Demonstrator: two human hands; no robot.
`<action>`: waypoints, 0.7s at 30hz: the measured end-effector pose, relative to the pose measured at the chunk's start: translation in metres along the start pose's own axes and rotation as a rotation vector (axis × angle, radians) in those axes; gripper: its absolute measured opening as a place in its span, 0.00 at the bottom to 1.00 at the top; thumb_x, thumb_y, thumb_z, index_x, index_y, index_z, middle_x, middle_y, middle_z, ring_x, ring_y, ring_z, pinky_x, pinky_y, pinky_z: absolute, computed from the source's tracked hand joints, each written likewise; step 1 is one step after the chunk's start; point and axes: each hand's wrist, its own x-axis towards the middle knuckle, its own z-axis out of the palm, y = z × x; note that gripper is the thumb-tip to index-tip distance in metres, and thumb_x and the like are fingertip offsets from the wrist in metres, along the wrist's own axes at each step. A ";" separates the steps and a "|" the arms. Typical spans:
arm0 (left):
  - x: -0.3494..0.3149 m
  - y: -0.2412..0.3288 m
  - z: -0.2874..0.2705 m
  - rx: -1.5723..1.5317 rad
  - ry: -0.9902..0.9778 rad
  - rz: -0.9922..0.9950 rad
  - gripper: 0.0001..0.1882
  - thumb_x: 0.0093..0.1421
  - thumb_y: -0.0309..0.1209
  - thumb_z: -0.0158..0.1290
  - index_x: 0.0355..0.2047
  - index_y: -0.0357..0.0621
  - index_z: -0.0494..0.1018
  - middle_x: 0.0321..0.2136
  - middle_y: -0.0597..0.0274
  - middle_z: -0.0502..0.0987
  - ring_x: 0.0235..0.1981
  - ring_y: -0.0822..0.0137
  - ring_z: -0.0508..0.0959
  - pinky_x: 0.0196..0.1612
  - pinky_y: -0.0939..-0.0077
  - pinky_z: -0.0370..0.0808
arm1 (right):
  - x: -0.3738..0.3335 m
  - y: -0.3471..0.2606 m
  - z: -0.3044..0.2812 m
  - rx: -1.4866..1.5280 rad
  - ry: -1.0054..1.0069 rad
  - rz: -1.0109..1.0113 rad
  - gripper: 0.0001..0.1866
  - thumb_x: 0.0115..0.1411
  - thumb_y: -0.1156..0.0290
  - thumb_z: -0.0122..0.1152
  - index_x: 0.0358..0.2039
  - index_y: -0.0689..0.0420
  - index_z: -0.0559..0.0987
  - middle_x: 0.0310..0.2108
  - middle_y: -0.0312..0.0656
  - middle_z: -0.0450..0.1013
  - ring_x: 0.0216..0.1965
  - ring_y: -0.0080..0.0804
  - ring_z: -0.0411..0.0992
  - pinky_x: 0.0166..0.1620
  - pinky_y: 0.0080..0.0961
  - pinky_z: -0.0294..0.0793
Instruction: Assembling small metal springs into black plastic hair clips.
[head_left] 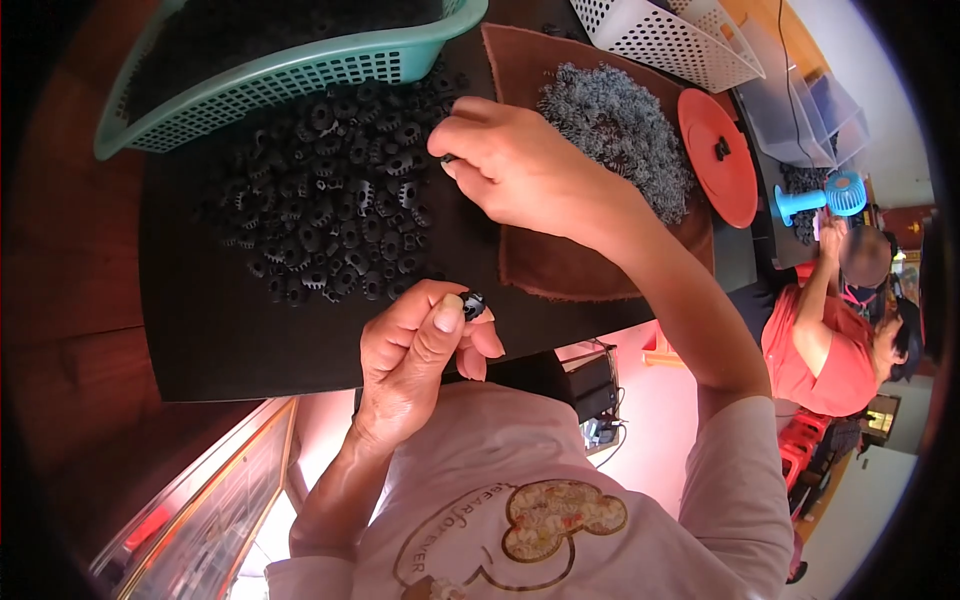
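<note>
My left hand (412, 345), low over the table's near edge, pinches a small black toothed plastic piece (473, 305) between thumb and fingers. It looks like part of a small claw clip. Farther forward, my right hand (505, 165) is closed in a pinch beside the heap of black toothed pieces (340, 190). A dark bit (447, 158) shows at its fingertips, mostly hidden by them. To the right of that hand, a pile of small metal springs (615, 125) lies on a brown cloth (560, 265).
A green basket (290, 85) of dark pieces stands at the back left. On the right are a red round lid (712, 175) with a black piece on it, a white perforated basket (670, 45), clear bins (790, 100) and a blue fan (825, 197). A person in red (825, 350) sits beyond.
</note>
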 end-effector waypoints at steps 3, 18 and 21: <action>0.000 0.000 0.000 -0.004 0.021 0.028 0.18 0.71 0.40 0.44 0.38 0.36 0.72 0.25 0.59 0.78 0.20 0.75 0.73 0.25 0.82 0.71 | -0.006 -0.013 -0.009 0.243 0.100 0.069 0.08 0.52 0.76 0.63 0.29 0.61 0.72 0.26 0.47 0.71 0.26 0.47 0.73 0.29 0.37 0.71; 0.001 0.000 0.000 -0.115 0.043 0.045 0.18 0.71 0.42 0.42 0.39 0.38 0.71 0.25 0.56 0.78 0.20 0.72 0.73 0.24 0.80 0.71 | -0.045 -0.064 -0.038 0.997 -0.072 0.399 0.03 0.60 0.77 0.60 0.32 0.62 0.75 0.24 0.35 0.74 0.22 0.17 0.70 0.24 0.16 0.68; 0.000 -0.002 -0.001 -0.114 0.047 0.054 0.18 0.71 0.42 0.42 0.40 0.37 0.71 0.25 0.56 0.78 0.21 0.72 0.74 0.25 0.80 0.72 | -0.047 -0.066 -0.037 1.086 -0.109 0.448 0.03 0.60 0.77 0.60 0.32 0.63 0.76 0.25 0.36 0.75 0.21 0.17 0.70 0.24 0.16 0.68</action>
